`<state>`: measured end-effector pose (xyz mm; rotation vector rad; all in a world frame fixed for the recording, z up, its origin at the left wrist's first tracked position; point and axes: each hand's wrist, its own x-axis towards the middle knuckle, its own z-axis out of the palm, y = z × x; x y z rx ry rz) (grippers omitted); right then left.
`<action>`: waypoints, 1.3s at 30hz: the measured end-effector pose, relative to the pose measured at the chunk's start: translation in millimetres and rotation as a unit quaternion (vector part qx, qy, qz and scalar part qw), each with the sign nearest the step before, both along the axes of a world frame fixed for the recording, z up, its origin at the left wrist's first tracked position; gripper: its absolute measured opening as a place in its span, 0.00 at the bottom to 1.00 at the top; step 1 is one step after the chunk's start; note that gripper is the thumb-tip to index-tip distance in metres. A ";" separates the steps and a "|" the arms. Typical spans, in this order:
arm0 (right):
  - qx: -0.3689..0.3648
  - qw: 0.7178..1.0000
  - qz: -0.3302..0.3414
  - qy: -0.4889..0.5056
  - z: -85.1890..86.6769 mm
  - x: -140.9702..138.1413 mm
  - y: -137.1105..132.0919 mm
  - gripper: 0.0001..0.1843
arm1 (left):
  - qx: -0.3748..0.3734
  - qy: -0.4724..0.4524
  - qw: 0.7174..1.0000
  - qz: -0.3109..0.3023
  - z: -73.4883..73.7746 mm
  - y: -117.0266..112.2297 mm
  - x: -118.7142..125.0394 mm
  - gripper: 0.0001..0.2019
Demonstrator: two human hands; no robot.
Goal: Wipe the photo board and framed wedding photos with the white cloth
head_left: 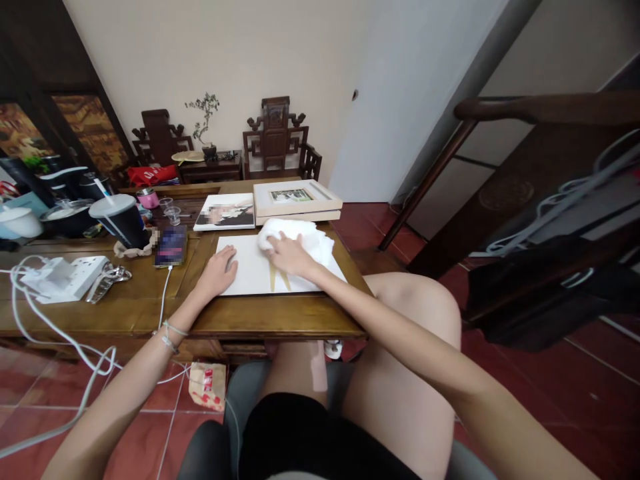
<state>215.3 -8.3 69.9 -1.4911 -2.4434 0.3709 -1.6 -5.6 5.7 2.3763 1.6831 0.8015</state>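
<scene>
A flat white board (253, 275) lies on the wooden table (280, 319) in front of me, with a yellowish mark near its middle. My left hand (218, 270) rests on the board's left edge, fingers curled and pressing down. My right hand (289, 254) lies flat with fingers spread on a crumpled white cloth (310, 241) that sits on the board's far right part.
Behind the board are a white picture frame (296, 197) and a printed photo canvas (226, 211). To the left stand a phone (171, 246) on a cable, a dark lidded cup (121, 219), a white power strip (70, 277) and keys. A dark stair rail rises at the right.
</scene>
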 end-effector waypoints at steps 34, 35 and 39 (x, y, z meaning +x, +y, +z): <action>0.097 0.952 0.277 -0.088 -4.3 10.0 -68.0 0.14 | -0.001 -0.020 1.000 -0.015 -6.7 5.2 -2.6 0.22; 0.078 0.954 0.277 -0.087 3.5 13.2 -69.2 0.14 | -0.001 -0.018 1.000 -0.014 -6.8 5.1 -2.2 0.22; 0.021 0.972 0.216 -0.090 27.2 9.5 -47.1 0.15 | -0.004 -0.017 1.000 -0.008 -4.1 2.9 -0.2 0.22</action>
